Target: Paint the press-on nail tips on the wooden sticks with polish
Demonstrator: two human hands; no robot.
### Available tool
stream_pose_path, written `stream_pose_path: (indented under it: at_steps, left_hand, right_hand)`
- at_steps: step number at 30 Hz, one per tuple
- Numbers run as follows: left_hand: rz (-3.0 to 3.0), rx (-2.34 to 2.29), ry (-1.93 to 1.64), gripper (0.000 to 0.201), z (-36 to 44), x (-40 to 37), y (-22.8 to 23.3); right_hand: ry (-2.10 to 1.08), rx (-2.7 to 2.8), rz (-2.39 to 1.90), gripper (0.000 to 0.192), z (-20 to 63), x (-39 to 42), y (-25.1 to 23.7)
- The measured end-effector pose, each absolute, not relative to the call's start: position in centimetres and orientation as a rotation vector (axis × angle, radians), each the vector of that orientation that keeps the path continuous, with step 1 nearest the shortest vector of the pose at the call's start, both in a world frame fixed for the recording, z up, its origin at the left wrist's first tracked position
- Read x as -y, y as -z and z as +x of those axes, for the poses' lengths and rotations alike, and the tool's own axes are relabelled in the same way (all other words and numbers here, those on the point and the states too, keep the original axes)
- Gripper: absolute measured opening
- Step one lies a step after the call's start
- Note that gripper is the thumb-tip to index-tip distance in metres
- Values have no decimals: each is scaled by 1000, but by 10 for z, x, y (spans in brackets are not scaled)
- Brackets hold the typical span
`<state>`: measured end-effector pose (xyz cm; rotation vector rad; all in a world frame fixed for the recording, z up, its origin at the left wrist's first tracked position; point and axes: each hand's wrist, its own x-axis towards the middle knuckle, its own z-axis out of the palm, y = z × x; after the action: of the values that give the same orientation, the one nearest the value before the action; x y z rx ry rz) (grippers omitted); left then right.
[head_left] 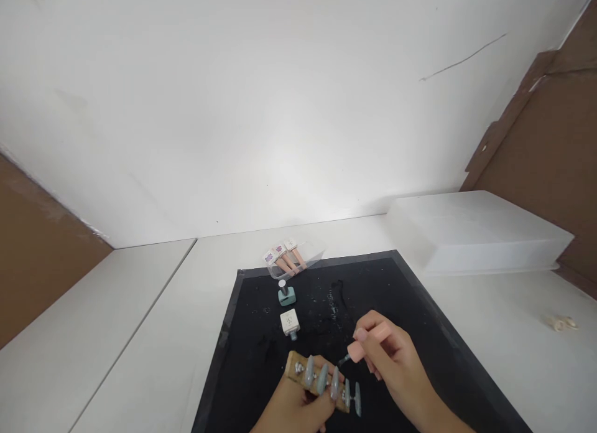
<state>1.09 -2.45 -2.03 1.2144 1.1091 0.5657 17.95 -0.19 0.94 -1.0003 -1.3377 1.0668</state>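
My left hand (pixel 298 409) grips a wooden nail display stand (pixel 293 363) from below, its fingers wrapped round it. Several grey-green false nails (pixel 322 379) are mounted on metal pegs along the wood. In my right hand (pixel 396 361) is a nail polish brush (pixel 370 343), pinched by its pink cap. The brush's dark tip points down and left, close to the nails; whether it touches one I cannot tell. Just beyond the stand lies a white square nail polish bottle (pixel 290 321) on its side, neck toward me. Behind it is a small green item (pixel 286 296) with a pale-topped stem.
A black mat (pixel 364 290) with smudges covers the middle of the white table (pixel 153 333). At its back edge, a clear tray (pixel 314 254) holds several pink-capped bottles. A white plastic box (pixel 480 234) stands back right, near small cream-coloured pieces (pixel 561 323). Behind rises a white wall.
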Motion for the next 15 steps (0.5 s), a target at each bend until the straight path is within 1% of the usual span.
stream_pose_path:
  at_steps: [2, 7, 15]
  left_hand:
    - [1179, -1071, -566, 53, 11, 21, 17]
    - [1062, -974, -580, 42, 13, 16, 8]
    - [942, -957, -578, 35, 14, 19, 4]
  right_hand:
    - [-1067, 1390, -959, 41, 180, 4, -12]
    - [-1084, 1538, -903, 39, 185, 8, -14]
    - [-1160, 1569, -875, 29, 187, 6, -9]
